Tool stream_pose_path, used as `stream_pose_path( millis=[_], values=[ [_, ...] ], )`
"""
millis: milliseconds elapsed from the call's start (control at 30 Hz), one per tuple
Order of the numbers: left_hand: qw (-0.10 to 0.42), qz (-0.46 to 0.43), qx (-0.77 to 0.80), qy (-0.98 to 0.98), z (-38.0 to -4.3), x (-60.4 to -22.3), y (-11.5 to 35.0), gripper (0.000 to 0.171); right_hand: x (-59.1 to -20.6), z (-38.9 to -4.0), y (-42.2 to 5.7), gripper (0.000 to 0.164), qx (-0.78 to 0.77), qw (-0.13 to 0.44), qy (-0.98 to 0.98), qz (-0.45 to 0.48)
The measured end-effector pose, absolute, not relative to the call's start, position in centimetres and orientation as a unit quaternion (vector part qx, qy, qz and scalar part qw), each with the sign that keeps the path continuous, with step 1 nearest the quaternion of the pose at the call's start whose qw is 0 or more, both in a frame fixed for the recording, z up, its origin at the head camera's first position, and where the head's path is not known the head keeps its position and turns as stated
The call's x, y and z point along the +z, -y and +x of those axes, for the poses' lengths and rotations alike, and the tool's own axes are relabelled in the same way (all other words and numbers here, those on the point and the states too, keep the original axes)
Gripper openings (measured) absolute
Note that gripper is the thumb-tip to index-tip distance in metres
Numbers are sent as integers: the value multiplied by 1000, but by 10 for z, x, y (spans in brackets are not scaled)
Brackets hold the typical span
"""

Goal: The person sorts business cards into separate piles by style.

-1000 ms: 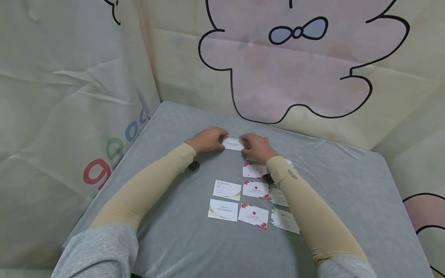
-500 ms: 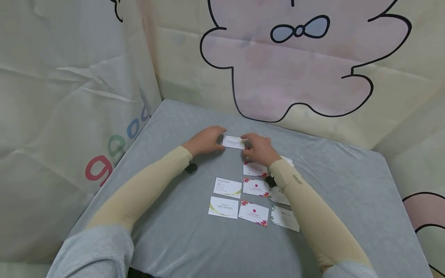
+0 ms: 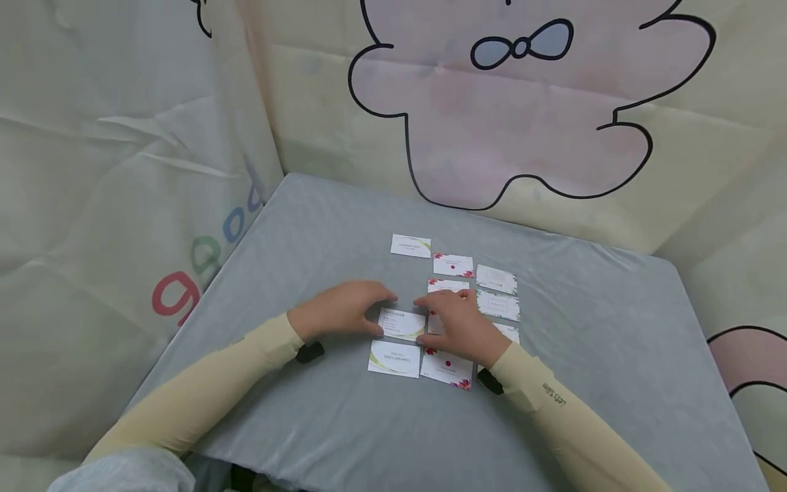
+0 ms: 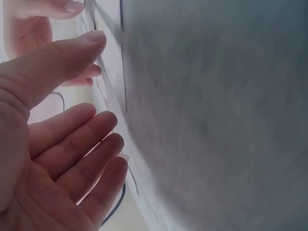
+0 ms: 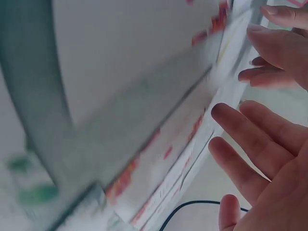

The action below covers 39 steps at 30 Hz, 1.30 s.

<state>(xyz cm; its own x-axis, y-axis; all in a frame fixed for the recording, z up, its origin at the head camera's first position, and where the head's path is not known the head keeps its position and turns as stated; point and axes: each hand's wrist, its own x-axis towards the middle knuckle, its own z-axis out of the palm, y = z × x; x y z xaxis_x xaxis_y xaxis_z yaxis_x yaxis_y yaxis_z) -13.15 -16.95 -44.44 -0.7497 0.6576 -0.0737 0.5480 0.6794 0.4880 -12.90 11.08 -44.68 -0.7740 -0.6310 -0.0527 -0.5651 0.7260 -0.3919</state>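
Observation:
My left hand (image 3: 344,309) hovers at the left end of a white business card with a yellow-green curve (image 3: 401,324), thumb and fingers apart. At that card's right end is my right hand (image 3: 462,328), its fingers spread over part of the red-flower column. In the left wrist view the left hand's fingers (image 4: 77,149) are loosely bent with nothing held. The right wrist view shows the right hand's fingers (image 5: 260,139) relaxed, also holding nothing. Whether fingertips touch the card is unclear. Another yellow-green card (image 3: 393,359) lies nearer, and one more (image 3: 410,246) lies at the far end.
Red-flower business cards (image 3: 453,265) form a middle column, partly hidden by the right hand. Green-leaf cards (image 3: 498,305) make a right column, its near end covered by the right arm. A grey cloth (image 3: 320,424) covers the table; printed curtains (image 3: 332,109) hang behind and beside it.
Both hands have left the far yellow-green card, which now lies flat on the cloth. They have moved toward the person, to either side of the second-nearest yellow-green card.

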Motion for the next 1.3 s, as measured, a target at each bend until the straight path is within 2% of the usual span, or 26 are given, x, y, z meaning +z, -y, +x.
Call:
stream_pose_path(
  millis=[267,667,867,1100,1300],
  values=[
    [119,342,218,-906,-120,-448,161,54,-448,-119,-105,60,-153,84,-928,-329],
    [101,325,223,-914,-115,-446,160,50,-449,-118,-105,58,-165,89,-930,-317],
    [107,309,238,-914,-117,-449,160,51,-452,-119,-106,58,-165,84,-930,-317],
    [103,308,229,-918,-130,-448,157,56,-452,-127,-105,57,-174,64,-928,-322],
    [88,301,188,-931,-161,-441,151,57,-448,-159,-102,54,-173,59,-936,-302]
  ],
)
